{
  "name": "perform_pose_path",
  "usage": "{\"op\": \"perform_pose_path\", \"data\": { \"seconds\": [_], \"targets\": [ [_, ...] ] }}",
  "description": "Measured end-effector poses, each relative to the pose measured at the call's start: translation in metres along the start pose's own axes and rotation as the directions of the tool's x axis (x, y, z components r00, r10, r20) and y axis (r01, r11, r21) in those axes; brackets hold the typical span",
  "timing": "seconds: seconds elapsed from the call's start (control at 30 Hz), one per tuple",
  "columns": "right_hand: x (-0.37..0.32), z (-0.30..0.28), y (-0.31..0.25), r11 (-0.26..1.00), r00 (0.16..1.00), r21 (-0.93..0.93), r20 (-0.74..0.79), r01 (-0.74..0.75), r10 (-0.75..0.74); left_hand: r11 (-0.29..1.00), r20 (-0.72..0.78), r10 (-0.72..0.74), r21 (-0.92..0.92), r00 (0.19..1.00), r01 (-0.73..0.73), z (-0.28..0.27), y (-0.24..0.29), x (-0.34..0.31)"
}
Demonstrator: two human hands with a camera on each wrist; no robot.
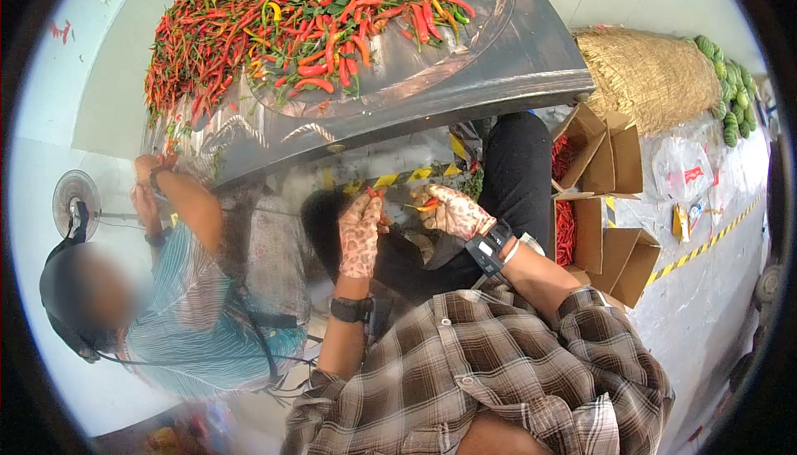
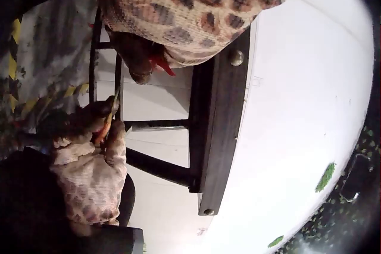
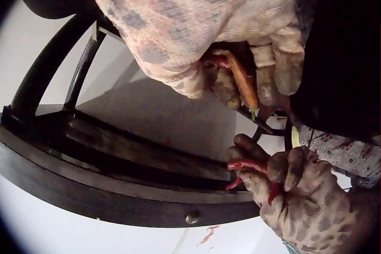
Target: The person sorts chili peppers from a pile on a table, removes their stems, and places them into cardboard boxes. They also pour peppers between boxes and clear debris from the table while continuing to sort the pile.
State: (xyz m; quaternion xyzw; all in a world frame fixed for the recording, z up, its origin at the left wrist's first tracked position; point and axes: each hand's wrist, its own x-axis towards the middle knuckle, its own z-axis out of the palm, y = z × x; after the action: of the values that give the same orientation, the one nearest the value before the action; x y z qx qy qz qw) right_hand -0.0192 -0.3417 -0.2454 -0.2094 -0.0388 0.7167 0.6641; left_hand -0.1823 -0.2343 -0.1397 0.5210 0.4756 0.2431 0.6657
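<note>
Both hands wear spotted, dirt-stained gloves and are close together below the table edge. My left hand grips red chili peppers, which poke out between its curled fingers in the right wrist view. My right hand holds an orange chili pepper with a greenish tip, and a red chili pepper lies beside it within the fingers. From the left wrist, a red pepper tip shows under the left glove; the right hand's palm is partly hidden.
A big heap of red chilies with green leaves covers much of the dark table. Cardboard boxes of red chilies stand at right, near a straw-coloured roll. Another person sits at left, hands at the heap.
</note>
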Motion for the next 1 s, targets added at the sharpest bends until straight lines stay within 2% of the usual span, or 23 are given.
{"op": "perform_pose_path", "data": {
  "seconds": [0.07, 0.1, 0.13, 0.17, 0.2, 0.23, 0.27, 0.33, 0.4, 0.5, 0.57, 0.6, 0.67, 0.7, 0.73, 0.77, 0.8, 0.83, 0.9, 0.93, 0.97, 1.0],
  "targets": [
    [-0.002, 0.01, -0.001, 1.0, 1.0, 0.027, 0.016, -0.017, 0.016, 0.995, 0.022, 0.09, 0.048, 0.996, -0.091, 0.005, 0.003, -0.005],
    [-0.002, 0.014, -0.001, 0.998, 0.999, 0.052, 0.032, -0.036, 0.035, 0.977, 0.099, 0.129, 0.158, 0.987, -0.143, 0.008, 0.008, -0.01],
    [0.0, 0.012, 0.001, 0.996, 0.996, 0.087, 0.09, -0.031, 0.023, 0.976, 0.131, 0.145, 0.145, 0.981, -0.164, 0.017, 0.01, -0.016],
    [0.001, 0.015, 0.002, 0.992, 0.996, 0.117, 0.09, -0.038, 0.028, 0.917, 0.188, 0.249, 0.269, 0.95, -0.294, 0.017, -0.001, -0.015],
    [0.001, 0.019, 0.003, 0.988, 0.995, 0.147, 0.091, -0.047, 0.034, 0.827, 0.255, 0.338, 0.38, 0.906, -0.415, 0.021, -0.004, -0.014],
    [0.002, 0.023, 0.004, 0.982, 0.992, 0.182, 0.123, -0.039, 0.016, 0.535, 0.379, 0.509, 0.564, 0.773, -0.629, 0.023, -0.008, -0.014],
    [0.003, 0.02, 0.006, 0.983, 0.991, 0.179, 0.13, -0.043, 0.019, 0.598, 0.392, 0.428, 0.553, 0.815, -0.58, 0.029, -0.004, -0.019],
    [0.007, 0.008, 0.008, 0.955, 0.993, 0.292, 0.117, -0.053, 0.019, 0.485, 0.529, 0.369, 0.592, 0.764, -0.644, 0.035, 0.002, -0.019],
    [0.002, 0.019, 0.003, 0.953, 0.996, 0.299, 0.085, -0.035, 0.009, 0.576, 0.464, 0.251, 0.634, 0.85, -0.516, 0.042, 0.01, -0.024],
    [0.001, 0.016, 0.0, 0.941, 0.997, 0.334, 0.066, -0.048, 0.027, 0.548, 0.494, 0.24, 0.642, 0.836, -0.537, 0.045, 0.019, -0.029],
    [0.007, 0.007, 0.003, 0.937, 0.998, 0.344, -0.008, -0.062, 0.069, 0.279, 0.64, 0.401, 0.596, 0.656, -0.753, 0.042, 0.025, -0.027],
    [0.009, 0.003, 0.005, 0.936, 0.998, 0.346, -0.007, -0.059, 0.065, 0.276, 0.643, 0.4, 0.595, 0.653, -0.755, 0.04, 0.029, -0.024],
    [0.01, -0.002, 0.009, 0.955, 0.979, 0.298, -0.201, 0.018, 0.044, 0.28, 0.625, 0.417, 0.602, 0.66, -0.748, 0.037, 0.043, -0.02],
    [0.001, 0.008, 0.001, 0.961, 0.983, 0.278, -0.176, -0.008, 0.059, 0.286, 0.582, 0.521, 0.57, 0.624, -0.77, 0.037, 0.054, -0.022],
    [-0.001, 0.01, -0.001, 0.961, 0.983, 0.278, -0.176, -0.009, 0.06, 0.404, 0.518, 0.543, 0.528, 0.661, -0.747, 0.036, 0.063, -0.018],
    [-0.003, 0.011, -0.003, 0.965, 0.989, 0.259, -0.129, -0.032, 0.067, 0.293, 0.489, 0.646, 0.551, 0.586, -0.782, 0.032, 0.075, -0.013],
    [-0.003, 0.011, -0.003, 0.97, 0.994, 0.239, -0.08, -0.054, 0.075, 0.475, 0.349, 0.692, 0.439, 0.632, -0.762, 0.03, 0.091, -0.01],
    [-0.008, 0.013, 0.004, 0.976, 0.994, 0.215, -0.087, -0.044, 0.063, 0.453, 0.211, 0.795, 0.417, 0.569, -0.788, 0.017, 0.125, -0.006],
    [-0.008, 0.008, 0.005, 0.969, 0.996, 0.24, -0.04, -0.064, 0.076, 0.568, 0.103, 0.723, 0.474, 0.683, -0.673, 0.003, 0.16, 0.015],
    [-0.007, 0.005, 0.005, 0.96, 0.996, 0.266, 0.004, -0.086, 0.088, 0.66, -0.004, 0.676, 0.448, 0.737, -0.603, 0.005, 0.181, 0.018],
    [-0.005, 0.001, 0.007, 0.963, 0.996, 0.255, 0.011, -0.091, 0.091, 0.663, -0.008, 0.648, 0.497, 0.761, -0.559, -0.002, 0.195, 0.028],
    [-0.007, 0.007, 0.005, 0.964, 0.996, 0.252, 0.014, -0.089, 0.088, 0.619, -0.012, 0.727, 0.446, 0.687, -0.647, -0.015, 0.189, 0.064]
  ]
}}
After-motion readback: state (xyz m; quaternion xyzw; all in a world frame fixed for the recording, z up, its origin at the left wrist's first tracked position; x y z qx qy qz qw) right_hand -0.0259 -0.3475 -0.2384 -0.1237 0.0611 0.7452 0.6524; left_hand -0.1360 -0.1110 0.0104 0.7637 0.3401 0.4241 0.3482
